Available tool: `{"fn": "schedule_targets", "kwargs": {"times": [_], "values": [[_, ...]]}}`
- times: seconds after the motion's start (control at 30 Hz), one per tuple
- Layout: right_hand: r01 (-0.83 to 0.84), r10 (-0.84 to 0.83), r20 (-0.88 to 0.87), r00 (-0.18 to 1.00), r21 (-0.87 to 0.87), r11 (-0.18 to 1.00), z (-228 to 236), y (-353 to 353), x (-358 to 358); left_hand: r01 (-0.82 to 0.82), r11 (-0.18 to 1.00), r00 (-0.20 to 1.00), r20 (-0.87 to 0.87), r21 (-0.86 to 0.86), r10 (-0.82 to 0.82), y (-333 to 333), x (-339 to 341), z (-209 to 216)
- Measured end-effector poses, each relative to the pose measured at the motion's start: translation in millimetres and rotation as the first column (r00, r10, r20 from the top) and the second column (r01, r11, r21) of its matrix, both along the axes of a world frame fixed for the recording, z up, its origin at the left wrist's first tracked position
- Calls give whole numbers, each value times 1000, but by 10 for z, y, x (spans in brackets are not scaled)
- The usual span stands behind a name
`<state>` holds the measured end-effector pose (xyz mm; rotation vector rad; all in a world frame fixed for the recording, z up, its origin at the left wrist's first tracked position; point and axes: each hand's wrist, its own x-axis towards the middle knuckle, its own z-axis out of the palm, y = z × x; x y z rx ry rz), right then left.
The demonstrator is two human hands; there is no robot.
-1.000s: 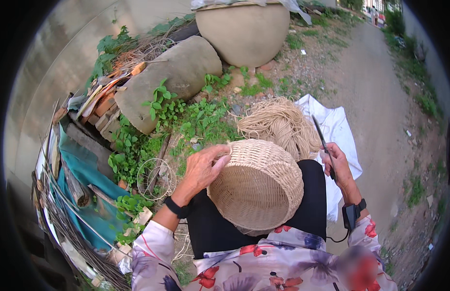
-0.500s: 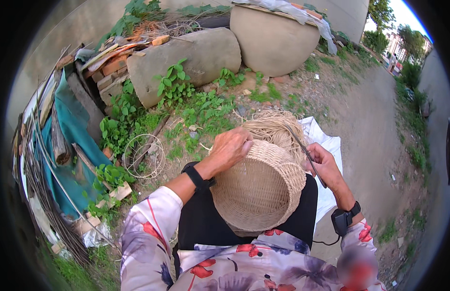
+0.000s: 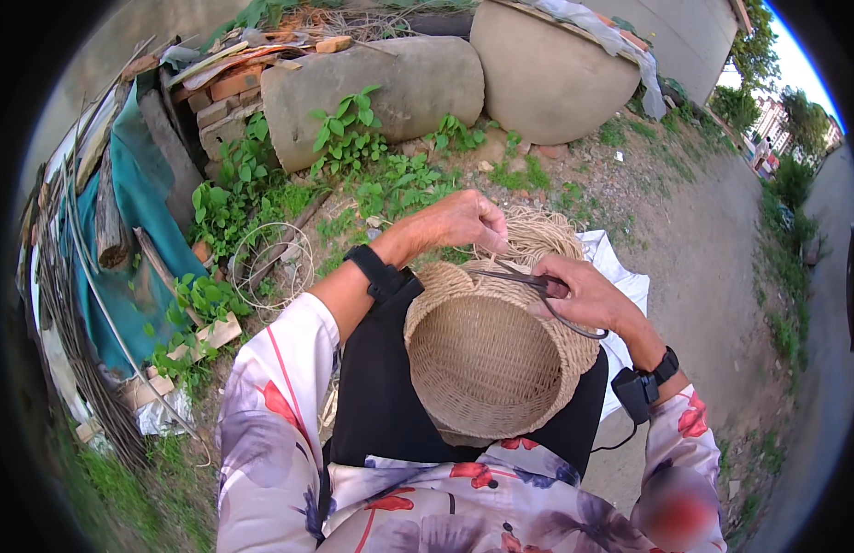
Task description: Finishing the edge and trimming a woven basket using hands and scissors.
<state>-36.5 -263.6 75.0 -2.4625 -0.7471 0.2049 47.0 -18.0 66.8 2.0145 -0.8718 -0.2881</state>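
Note:
A round woven straw basket (image 3: 487,364) rests on my lap, its open side turned up toward me. My left hand (image 3: 455,221) pinches a thin straw strand just above the basket's far rim. My right hand (image 3: 584,295) holds dark metal scissors (image 3: 524,279), blades pointing left across the rim toward that strand. A bundle of pale straw cord (image 3: 538,235) lies on a white sheet (image 3: 620,276) just beyond the basket. Both wrists wear black bands.
Two large rounded stone jars (image 3: 372,88) lie behind green weeds (image 3: 353,175). Bricks, boards and a teal tarp (image 3: 123,212) are piled at the left. A wire ring (image 3: 270,267) lies on the ground. A dirt path (image 3: 722,276) runs along the right.
The basket has turned from bottom-up to opening-up. My right hand has brought the scissors in over the rim. My left hand has lifted off the basket and pinches a strand.

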Motion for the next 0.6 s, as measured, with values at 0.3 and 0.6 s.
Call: {"fn": "schedule_targets", "kwargs": {"times": [0.3,0.6], "values": [[-138,138,-2,990,-30,990,-13,155,112,82,997,997,-10,-3,-82,-27,92,-45],[-184,181,110,977,23,983,-108,26,78,-13,997,950,-312,-77,-11,-32,185,-114]]}}
